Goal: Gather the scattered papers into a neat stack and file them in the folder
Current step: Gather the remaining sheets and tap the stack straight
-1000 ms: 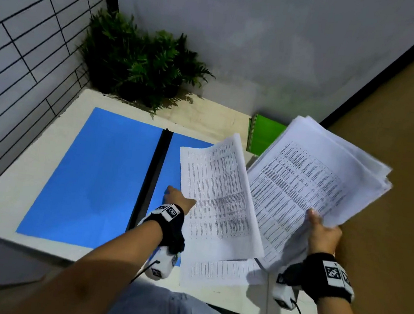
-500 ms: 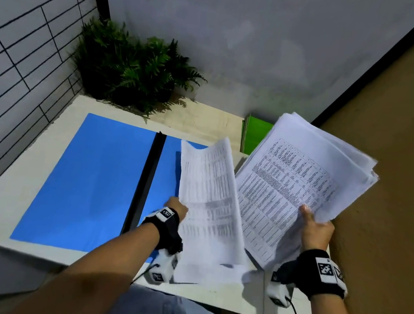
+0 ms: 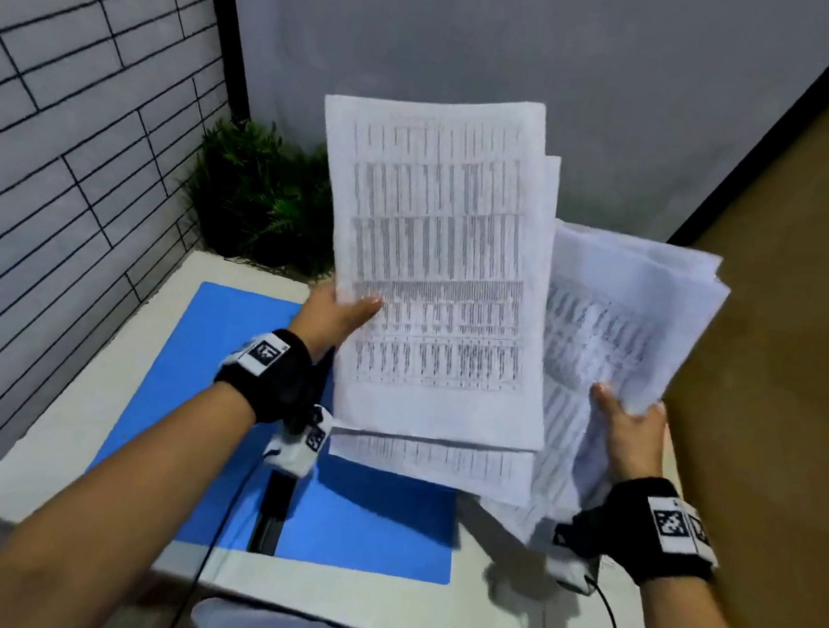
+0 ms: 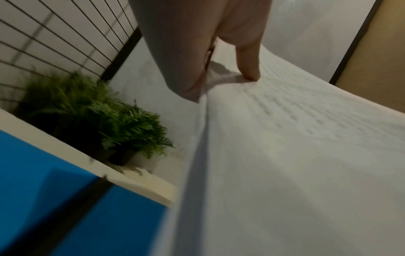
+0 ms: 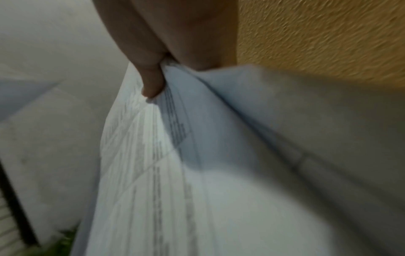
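My left hand pinches a few printed sheets by their left edge and holds them upright above the table; the left wrist view shows the thumb pressed on the sheets. My right hand grips a thicker bundle of papers at its lower edge, beside and partly behind the left sheets; its thumb pinches the bundle. The open blue folder with a black spine lies flat on the white table under both hands.
A potted fern stands at the table's far left corner by the tiled wall. A grey wall is behind, a tan wall close on the right. My lap shows below the table's near edge.
My left hand lifted the sheets off the table and raised them upright. The right-hand bundle tilted up alongside them. My head view shifted, so the green item at the back is hidden.
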The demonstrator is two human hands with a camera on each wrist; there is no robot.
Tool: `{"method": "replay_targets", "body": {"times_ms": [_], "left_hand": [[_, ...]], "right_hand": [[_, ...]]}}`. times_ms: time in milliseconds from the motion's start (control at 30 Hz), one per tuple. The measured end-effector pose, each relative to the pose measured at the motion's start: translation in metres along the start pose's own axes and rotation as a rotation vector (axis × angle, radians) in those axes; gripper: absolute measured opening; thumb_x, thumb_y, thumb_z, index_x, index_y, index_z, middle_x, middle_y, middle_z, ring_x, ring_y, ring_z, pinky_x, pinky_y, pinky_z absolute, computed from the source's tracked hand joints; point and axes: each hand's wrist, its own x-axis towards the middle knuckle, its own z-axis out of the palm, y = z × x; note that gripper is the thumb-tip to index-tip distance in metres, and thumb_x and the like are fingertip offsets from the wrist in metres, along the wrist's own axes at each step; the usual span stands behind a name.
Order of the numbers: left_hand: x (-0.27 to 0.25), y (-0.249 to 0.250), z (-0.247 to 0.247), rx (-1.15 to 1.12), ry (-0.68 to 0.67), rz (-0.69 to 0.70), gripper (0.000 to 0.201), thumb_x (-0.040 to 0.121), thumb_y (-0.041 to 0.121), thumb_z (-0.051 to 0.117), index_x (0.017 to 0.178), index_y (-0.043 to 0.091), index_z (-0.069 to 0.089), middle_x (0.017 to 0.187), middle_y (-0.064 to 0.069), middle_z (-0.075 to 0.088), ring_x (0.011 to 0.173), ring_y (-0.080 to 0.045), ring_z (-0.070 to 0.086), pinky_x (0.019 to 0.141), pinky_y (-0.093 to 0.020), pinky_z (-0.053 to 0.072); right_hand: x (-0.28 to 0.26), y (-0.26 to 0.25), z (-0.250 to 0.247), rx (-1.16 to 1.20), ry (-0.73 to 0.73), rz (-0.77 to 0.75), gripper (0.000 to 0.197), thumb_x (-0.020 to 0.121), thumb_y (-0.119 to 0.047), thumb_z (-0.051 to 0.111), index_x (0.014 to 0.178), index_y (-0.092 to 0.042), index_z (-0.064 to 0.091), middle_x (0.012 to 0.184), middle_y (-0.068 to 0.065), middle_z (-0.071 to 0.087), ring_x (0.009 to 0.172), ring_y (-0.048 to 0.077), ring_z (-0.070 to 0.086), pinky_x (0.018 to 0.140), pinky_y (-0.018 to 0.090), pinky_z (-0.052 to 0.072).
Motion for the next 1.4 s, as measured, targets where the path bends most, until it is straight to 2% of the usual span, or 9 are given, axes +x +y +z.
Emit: {"method": "replay_targets", "body": {"times_ms": [133,267,400,567,733,967,1133,1300,1400], "left_hand": [[0.004,-0.003,0.026,-0.178,-0.052,0.005,0.01,0.085,0.008,0.058,0.091,0.014,0.063,0.082,0.003,0.071,0.076,-0.013,0.067,0.095,-0.049,0.048],[-0.004,0.005,0.035,-0.139,-0.148,0.026,0.046,0.081,0.007,0.065,0.123,0.01,0.048,0.109,-0.003,0.065,0.096,-0.013,0.064,0.09,-0.033,0.051],[-0.009,0.0,0.034,-0.149,-0.091,0.032,0.038,0.078,-0.01,0.059,0.11,0.009,0.056,0.106,-0.009,0.068,0.087,-0.013,0.067,0.092,-0.035,0.052],[-0.019,0.007,0.036,-0.268,-0.081,0.14,0.048,0.08,-0.004,0.06,0.122,0.018,0.049,0.109,-0.002,0.066,0.097,-0.012,0.065,0.084,-0.025,0.054],[-0.01,0.027,0.028,-0.151,-0.054,0.378,0.061,0.069,-0.007,0.071,0.121,0.008,0.044,0.097,0.008,0.06,0.079,0.015,0.063,0.068,-0.003,0.05],[-0.015,0.015,0.014,-0.072,-0.073,0.323,0.035,0.063,0.009,0.079,0.092,0.02,0.063,0.087,0.007,0.069,0.08,-0.005,0.066,0.087,-0.035,0.056],[-0.022,0.036,-0.001,-0.122,-0.153,0.474,0.03,0.061,0.005,0.078,0.083,0.019,0.062,0.07,0.017,0.072,0.067,0.006,0.064,0.062,-0.01,0.052],[-0.016,0.012,-0.017,-0.029,-0.235,0.325,0.078,0.03,0.05,0.084,0.099,0.024,0.062,0.1,0.004,0.066,0.091,-0.009,0.064,0.076,-0.016,0.054],[-0.013,0.0,-0.021,-0.041,-0.223,0.213,0.074,0.032,0.038,0.085,0.1,0.018,0.063,0.097,-0.001,0.069,0.086,-0.009,0.068,0.072,-0.017,0.056]], "right_hand": [[-0.01,-0.028,0.03,0.178,-0.171,0.02,0.01,0.087,-0.001,0.052,0.089,-0.002,0.061,0.069,-0.004,0.067,0.064,0.007,0.06,0.044,0.008,0.043],[-0.005,-0.039,0.042,0.195,-0.217,0.047,0.028,0.092,-0.009,0.045,0.066,-0.014,0.054,0.056,-0.001,0.061,0.052,0.01,0.057,0.042,0.01,0.042],[-0.003,-0.031,0.042,0.333,-0.372,0.02,0.043,0.081,-0.059,0.042,0.1,-0.028,0.063,0.087,-0.015,0.072,0.086,0.005,0.067,0.07,0.017,0.054],[-0.007,-0.036,0.058,0.117,-0.198,-0.194,0.012,0.078,-0.004,0.067,0.083,-0.01,0.058,0.073,0.002,0.06,0.06,0.007,0.062,0.057,0.016,0.051],[-0.007,-0.034,0.064,0.193,-0.246,-0.237,0.026,0.074,0.0,0.07,0.096,-0.009,0.059,0.081,-0.006,0.064,0.061,-0.01,0.063,0.066,0.018,0.052],[-0.011,-0.02,0.062,0.18,-0.296,-0.189,0.029,0.07,0.012,0.067,0.077,-0.016,0.065,0.06,-0.017,0.071,0.061,-0.003,0.066,0.064,0.014,0.053],[-0.016,-0.037,0.054,0.339,-0.368,-0.279,0.029,0.059,0.001,0.075,0.084,-0.012,0.065,0.068,-0.015,0.073,0.066,0.001,0.067,0.067,0.016,0.055],[-0.014,-0.043,0.047,0.238,-0.37,-0.322,0.045,0.052,-0.004,0.083,0.086,-0.018,0.057,0.065,-0.018,0.07,0.062,-0.007,0.06,0.064,0.009,0.05],[-0.017,-0.068,0.047,0.062,-0.283,-0.434,0.043,0.067,0.005,0.073,0.097,-0.018,0.055,0.075,-0.009,0.065,0.064,-0.01,0.058,0.065,0.007,0.047]]}}
